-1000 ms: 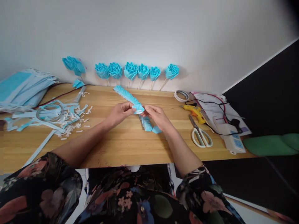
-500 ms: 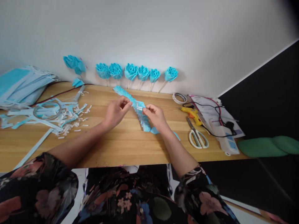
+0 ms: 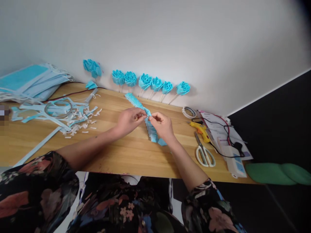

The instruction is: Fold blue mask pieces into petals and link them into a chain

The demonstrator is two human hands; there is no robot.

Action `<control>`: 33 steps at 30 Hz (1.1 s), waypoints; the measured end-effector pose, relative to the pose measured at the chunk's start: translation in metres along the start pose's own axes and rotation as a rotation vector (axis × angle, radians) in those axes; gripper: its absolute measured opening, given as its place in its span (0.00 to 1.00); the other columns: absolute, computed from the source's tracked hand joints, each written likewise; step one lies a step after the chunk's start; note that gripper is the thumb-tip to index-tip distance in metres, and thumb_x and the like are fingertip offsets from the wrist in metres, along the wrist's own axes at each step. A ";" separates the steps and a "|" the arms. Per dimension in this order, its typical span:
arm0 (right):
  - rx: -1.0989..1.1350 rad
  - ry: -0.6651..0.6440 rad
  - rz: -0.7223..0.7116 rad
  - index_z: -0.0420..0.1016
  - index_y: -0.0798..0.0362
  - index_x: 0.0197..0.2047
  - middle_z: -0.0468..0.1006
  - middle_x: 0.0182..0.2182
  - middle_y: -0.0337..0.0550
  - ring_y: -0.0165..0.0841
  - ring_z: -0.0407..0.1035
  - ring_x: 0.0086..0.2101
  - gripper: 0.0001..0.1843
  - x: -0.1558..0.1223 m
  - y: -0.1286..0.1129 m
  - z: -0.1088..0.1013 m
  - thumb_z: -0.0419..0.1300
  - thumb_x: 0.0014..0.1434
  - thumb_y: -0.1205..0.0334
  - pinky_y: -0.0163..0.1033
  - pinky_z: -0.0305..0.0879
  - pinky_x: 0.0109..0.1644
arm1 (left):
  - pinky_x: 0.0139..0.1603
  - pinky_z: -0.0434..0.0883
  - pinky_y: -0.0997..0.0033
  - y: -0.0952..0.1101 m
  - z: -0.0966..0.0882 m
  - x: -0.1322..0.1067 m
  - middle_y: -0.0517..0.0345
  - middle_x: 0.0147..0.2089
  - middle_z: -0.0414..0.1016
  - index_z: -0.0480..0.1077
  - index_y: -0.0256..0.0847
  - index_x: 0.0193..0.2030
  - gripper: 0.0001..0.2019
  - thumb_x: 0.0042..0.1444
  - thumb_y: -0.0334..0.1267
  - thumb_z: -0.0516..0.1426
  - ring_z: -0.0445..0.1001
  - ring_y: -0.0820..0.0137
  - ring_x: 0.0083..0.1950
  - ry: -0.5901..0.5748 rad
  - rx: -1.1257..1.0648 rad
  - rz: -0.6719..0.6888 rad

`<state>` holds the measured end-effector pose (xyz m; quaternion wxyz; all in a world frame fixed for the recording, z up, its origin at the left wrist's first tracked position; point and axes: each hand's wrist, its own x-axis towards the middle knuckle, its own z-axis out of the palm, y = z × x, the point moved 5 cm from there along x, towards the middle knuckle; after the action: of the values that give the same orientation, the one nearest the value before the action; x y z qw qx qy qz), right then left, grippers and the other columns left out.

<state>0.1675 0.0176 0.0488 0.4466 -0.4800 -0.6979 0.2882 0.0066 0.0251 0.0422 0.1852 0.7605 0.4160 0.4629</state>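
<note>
In the head view, my left hand (image 3: 131, 121) and my right hand (image 3: 163, 125) meet at mid-table, fingertips pinched together. Between them is a small folded blue fabric piece (image 3: 147, 112), gripped from both sides and partly covered by the fingers. Under and behind the hands runs a slanting row of overlapping blue folded pieces (image 3: 132, 99) lying on the table. A loose blue piece (image 3: 161, 142) shows beneath my right wrist.
Several blue fabric roses (image 3: 145, 81) on sticks lean along the wall. At left are stacked face masks (image 3: 26, 79), cut strips and scraps (image 3: 75, 121), and a ring (image 3: 46, 110). At right lie a tape roll (image 3: 189, 112), a yellow glue gun (image 3: 202, 130), scissors (image 3: 205, 155) and a power strip (image 3: 234, 161).
My left hand has moved right to meet the right hand. The fabric piece, earlier lying flatter with a white strip showing, is now folded between the fingertips. The camera view has shifted slightly.
</note>
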 end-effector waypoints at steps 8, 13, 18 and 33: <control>-0.148 0.108 -0.147 0.73 0.50 0.29 0.77 0.27 0.40 0.33 0.72 0.31 0.07 -0.011 0.005 0.004 0.57 0.57 0.61 0.39 0.67 0.40 | 0.31 0.63 0.73 0.000 0.005 -0.003 0.59 0.30 0.76 0.77 0.39 0.36 0.05 0.58 0.36 0.59 0.70 0.73 0.30 -0.035 0.044 0.008; -0.223 0.100 -0.173 0.73 0.50 0.30 0.78 0.29 0.41 0.34 0.73 0.32 0.07 -0.016 0.007 0.005 0.57 0.58 0.62 0.40 0.67 0.41 | 0.32 0.63 0.73 -0.002 0.009 -0.004 0.59 0.29 0.76 0.76 0.39 0.35 0.05 0.56 0.36 0.60 0.70 0.73 0.30 -0.060 0.035 -0.011; -0.219 0.103 -0.170 0.73 0.50 0.29 0.78 0.28 0.41 0.34 0.73 0.31 0.06 -0.016 0.010 0.006 0.57 0.57 0.64 0.40 0.67 0.40 | 0.30 0.62 0.74 -0.007 0.013 -0.007 0.60 0.30 0.77 0.77 0.39 0.37 0.07 0.57 0.37 0.58 0.69 0.74 0.28 -0.077 -0.025 -0.055; -0.199 0.100 -0.117 0.73 0.49 0.29 0.78 0.28 0.40 0.33 0.72 0.31 0.06 -0.016 0.013 0.006 0.57 0.57 0.61 0.40 0.67 0.41 | 0.28 0.62 0.75 -0.006 0.012 -0.005 0.60 0.28 0.77 0.75 0.39 0.34 0.06 0.57 0.36 0.57 0.68 0.75 0.27 -0.082 -0.076 -0.080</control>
<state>0.1699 0.0079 0.0301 0.4470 -0.4942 -0.7268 0.1665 0.0129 0.0257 0.0298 0.2493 0.7540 0.4203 0.4389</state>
